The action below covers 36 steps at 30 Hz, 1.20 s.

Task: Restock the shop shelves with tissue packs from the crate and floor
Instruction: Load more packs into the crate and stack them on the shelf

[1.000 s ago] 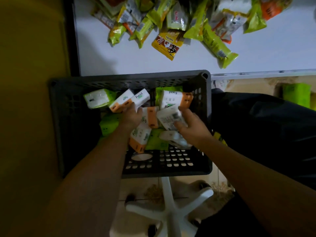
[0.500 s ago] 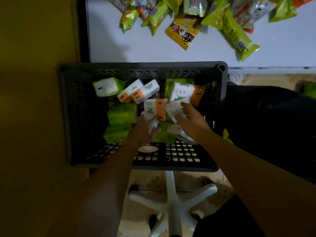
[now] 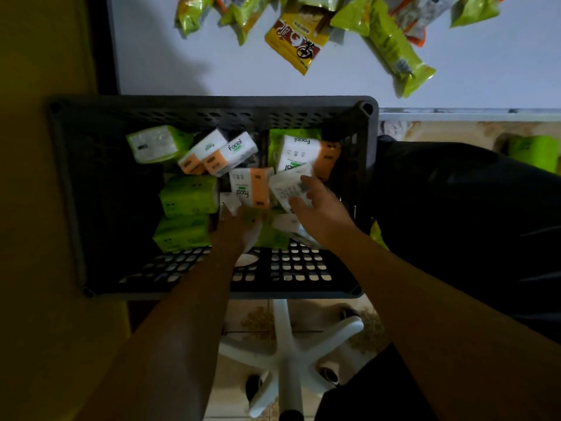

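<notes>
A dark grey slotted crate (image 3: 69, 189) holds several tissue packs, some green (image 3: 188, 197), some white and orange (image 3: 230, 154). Both my hands reach down into it. My right hand (image 3: 321, 211) grips a white pack with a barcode (image 3: 287, 186) near the crate's right side. My left hand (image 3: 239, 227) is low in the middle of the crate with its fingers curled on a white pack (image 3: 229, 205); dim light and blur hide the exact hold. One more green pack (image 3: 532, 151) lies on the floor at the far right.
The crate sits on a white swivel-chair base (image 3: 288, 357) with castors. Behind it a white shelf (image 3: 158, 68) carries several snack packets (image 3: 297, 38). A yellow wall fills the left. A large black bag (image 3: 461, 226) lies right of the crate.
My left hand drew back from the white-orange packs at the back towards the crate's middle. My right hand kept hold of the barcode pack. The camera moved closer.
</notes>
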Each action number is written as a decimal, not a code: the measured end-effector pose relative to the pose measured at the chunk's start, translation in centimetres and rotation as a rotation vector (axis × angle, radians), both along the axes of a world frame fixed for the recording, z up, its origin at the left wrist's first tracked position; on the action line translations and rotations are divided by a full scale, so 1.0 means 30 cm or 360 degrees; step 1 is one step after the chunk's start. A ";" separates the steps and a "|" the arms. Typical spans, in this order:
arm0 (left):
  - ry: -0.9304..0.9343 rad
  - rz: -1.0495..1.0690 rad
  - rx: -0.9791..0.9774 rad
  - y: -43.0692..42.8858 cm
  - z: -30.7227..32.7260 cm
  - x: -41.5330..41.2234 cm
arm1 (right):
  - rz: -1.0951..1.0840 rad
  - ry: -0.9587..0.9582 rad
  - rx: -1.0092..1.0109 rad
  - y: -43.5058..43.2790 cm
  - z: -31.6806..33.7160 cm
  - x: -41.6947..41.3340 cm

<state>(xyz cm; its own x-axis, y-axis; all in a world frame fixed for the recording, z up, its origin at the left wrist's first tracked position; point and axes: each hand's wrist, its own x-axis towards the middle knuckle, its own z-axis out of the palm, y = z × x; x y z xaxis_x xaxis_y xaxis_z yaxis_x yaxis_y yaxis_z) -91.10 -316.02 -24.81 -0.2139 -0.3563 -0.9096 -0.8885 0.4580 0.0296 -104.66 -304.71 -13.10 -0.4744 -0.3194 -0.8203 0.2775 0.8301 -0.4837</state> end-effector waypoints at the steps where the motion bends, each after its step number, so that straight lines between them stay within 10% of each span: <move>1: 0.0009 -0.0004 -0.0022 -0.006 0.009 0.010 | -0.0008 0.0004 0.0008 -0.006 -0.003 0.001; 15: 0.0808 -0.0403 -0.0571 -0.030 0.524 -0.061 | 0.0068 0.0173 -0.0110 0.102 0.308 0.019; 25: 0.1835 -0.1109 -0.0814 0.135 1.221 -0.166 | -0.0664 0.0307 -0.0677 0.188 0.906 -0.022; 36: 0.2332 -0.2029 -0.0818 0.299 1.581 -0.204 | -0.1312 0.0176 -0.1178 0.373 1.297 -0.004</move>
<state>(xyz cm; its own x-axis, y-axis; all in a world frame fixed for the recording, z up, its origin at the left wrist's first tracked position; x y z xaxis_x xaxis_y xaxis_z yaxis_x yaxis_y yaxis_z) -97.22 -307.04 22.62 -0.8501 0.4500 0.2735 0.4621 0.8866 -0.0224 -104.78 -293.52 25.80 -0.8256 -0.2659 -0.4977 0.5357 -0.0923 -0.8394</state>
